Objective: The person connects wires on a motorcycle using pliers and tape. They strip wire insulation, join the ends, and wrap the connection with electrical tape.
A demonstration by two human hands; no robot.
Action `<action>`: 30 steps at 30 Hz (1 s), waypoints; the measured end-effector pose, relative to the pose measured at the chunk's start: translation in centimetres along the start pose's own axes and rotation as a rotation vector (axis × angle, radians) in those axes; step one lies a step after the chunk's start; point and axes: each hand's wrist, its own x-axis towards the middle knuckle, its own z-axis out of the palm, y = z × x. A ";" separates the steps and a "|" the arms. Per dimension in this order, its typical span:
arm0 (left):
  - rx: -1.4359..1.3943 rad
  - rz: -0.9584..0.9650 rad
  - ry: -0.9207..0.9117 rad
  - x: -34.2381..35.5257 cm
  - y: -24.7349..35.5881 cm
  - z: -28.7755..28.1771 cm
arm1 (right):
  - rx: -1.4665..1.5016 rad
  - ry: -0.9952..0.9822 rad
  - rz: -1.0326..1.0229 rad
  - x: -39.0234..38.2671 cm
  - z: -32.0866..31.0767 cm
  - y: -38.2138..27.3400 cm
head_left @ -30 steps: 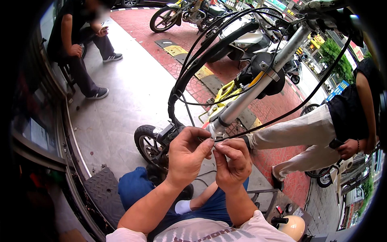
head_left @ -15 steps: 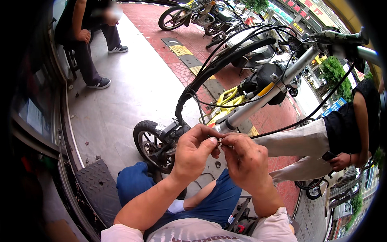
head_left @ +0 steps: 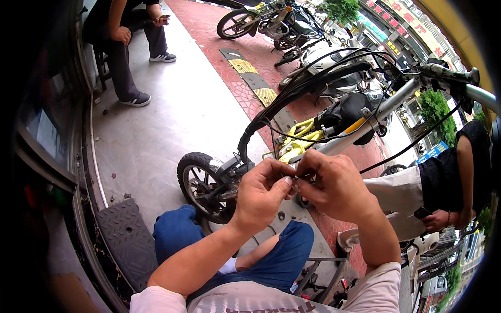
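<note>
My left hand (head_left: 262, 197) and my right hand (head_left: 336, 182) meet fingertip to fingertip in front of a scooter. Both are closed in a pinch around something small and dark, too hidden by the fingers to name. Behind them rises the scooter's silver stem (head_left: 383, 108), slanting up to the handlebar (head_left: 449, 75) at the upper right. A bundle of black cables (head_left: 271, 107) arches from the bar down to the front end. Just left of my hands stands the small black front wheel (head_left: 197, 180). The yellow frame (head_left: 296, 138) shows beyond the stem.
A seated person (head_left: 125, 47) is at the upper left; another person (head_left: 443, 177) stands at the right holding a phone. Black ridged ramp (head_left: 125, 237) lies by the doorway. Parked motorcycles (head_left: 271, 26) and a yellow-black speed bump (head_left: 250, 75) are farther off. Tools (head_left: 310, 284) lie near my lap.
My right hand has shifted up and right, its wrist bending more over the fingertips. My left hand stays pinched nearly in place. The view has swung slightly, moving the surroundings rightward.
</note>
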 end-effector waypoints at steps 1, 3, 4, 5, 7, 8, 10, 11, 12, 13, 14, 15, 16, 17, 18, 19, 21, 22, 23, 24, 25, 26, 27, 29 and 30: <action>0.003 0.014 0.013 -0.1 0.0 0.1 | 0.065 0.012 0.030 0.1 -0.1 0.1; 0.008 0.042 0.038 -0.2 0.0 0.5 | 0.148 0.016 0.072 0.4 -0.2 -0.2; 0.029 0.040 0.033 -0.3 -0.1 0.5 | 0.175 0.009 0.097 0.4 -0.4 -0.4; -0.007 0.040 0.022 -0.3 -0.3 0.5 | 0.201 0.001 0.123 0.4 -0.5 -0.5; -0.078 0.042 0.006 -0.1 -0.8 0.6 | 0.419 -0.012 0.162 0.2 -0.3 0.2; -0.097 0.034 -0.005 0.0 -0.7 0.6 | 0.527 -0.020 0.180 0.2 -0.3 0.6; -0.133 0.015 -0.025 0.1 -0.5 0.6 | 0.629 -0.048 0.220 0.2 -0.8 0.3; -0.140 0.010 -0.024 0.1 -0.4 0.6 | 0.681 -0.063 0.240 0.2 -1.1 0.2; -0.147 0.004 -0.023 0.2 -0.2 0.6 | 0.694 -0.072 0.249 0.2 -1.3 0.2; -0.156 -0.005 -0.025 0.2 -0.1 0.7 | 0.706 -0.079 0.263 0.1 -1.6 0.2; -0.162 -0.011 -0.026 0.3 0.0 0.8 | 0.717 -0.086 0.276 0.1 -1.8 0.2; -0.168 -0.017 -0.026 0.3 0.1 1.0 | 0.715 -0.084 0.286 0.1 -2.0 0.1; -0.172 -0.019 -0.023 0.3 0.2 0.9 | 0.713 -0.086 0.289 0.2 -2.2 -0.1; -0.163 -0.024 -0.026 0.3 0.2 0.8 | 0.711 -0.087 0.293 0.3 -2.2 -0.2; -0.156 -0.030 -0.028 0.3 0.2 0.6 | 0.704 -0.090 0.277 0.3 -2.1 -0.2; -0.146 -0.037 -0.030 0.3 0.3 0.5 | 0.699 -0.093 0.262 0.3 -2.0 0.1; -0.131 -0.054 -0.027 0.4 0.7 0.4 | 0.656 -0.084 0.224 0.4 -1.5 0.6; -0.127 -0.065 -0.031 0.4 0.9 0.4 | 0.615 -0.069 0.206 0.4 -1.4 0.9; -0.121 -0.057 -0.036 0.4 0.9 0.4 | 0.573 -0.055 0.189 0.3 -1.2 1.1; -0.114 -0.049 -0.041 0.5 0.9 0.4 | 0.549 -0.044 0.182 0.3 -1.1 1.2; -0.106 -0.041 -0.044 0.5 0.9 0.3 | 0.527 -0.033 0.174 0.4 -1.0 1.3; -0.105 -0.034 -0.048 0.5 1.0 0.2 | 0.505 -0.023 0.167 0.5 -0.9 1.4; -0.103 -0.028 -0.052 0.6 1.1 0.1 | 0.507 -0.024 0.160 0.5 -1.0 1.4; -0.089 -0.013 -0.056 0.7 1.3 -0.2 | 0.516 -0.029 0.140 0.6 -1.0 1.4; -0.077 -0.006 -0.060 0.8 1.3 -0.5 | 0.515 -0.012 0.090 0.7 -0.9 1.4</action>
